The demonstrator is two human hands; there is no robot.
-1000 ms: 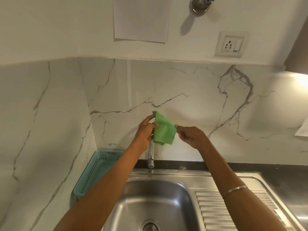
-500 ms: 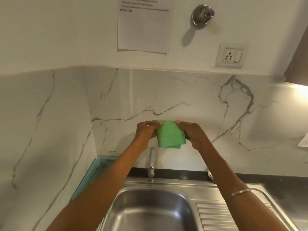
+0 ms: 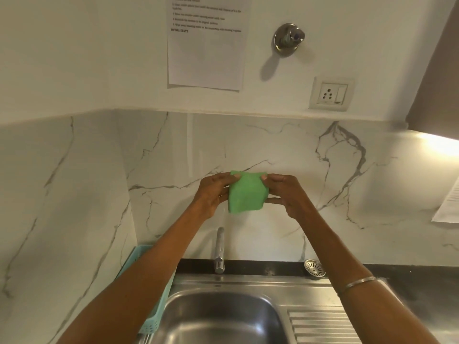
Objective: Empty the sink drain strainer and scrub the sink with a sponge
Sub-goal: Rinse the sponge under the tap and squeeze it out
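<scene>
Both my hands hold a green cloth-like scrub pad (image 3: 246,192) up in front of the marble backsplash, above the tap (image 3: 219,252). My left hand (image 3: 213,192) pinches its left edge and my right hand (image 3: 285,194) grips its right edge, so it hangs folded between them. Below lies the steel sink (image 3: 218,319), its basin partly hidden by my arms. The round metal drain strainer (image 3: 314,268) rests on the back ledge to the right of the tap, out of the basin.
A turquoise plastic basket (image 3: 151,319) stands at the sink's left side. A ribbed drainboard (image 3: 323,326) lies to the right. On the wall are a printed sheet (image 3: 206,45), a tap valve (image 3: 288,39) and a power socket (image 3: 331,94).
The pad, first dangling from my left fingers, is now folded flat and held by both hands. My view has tilted up, so the strainer on the ledge shows.
</scene>
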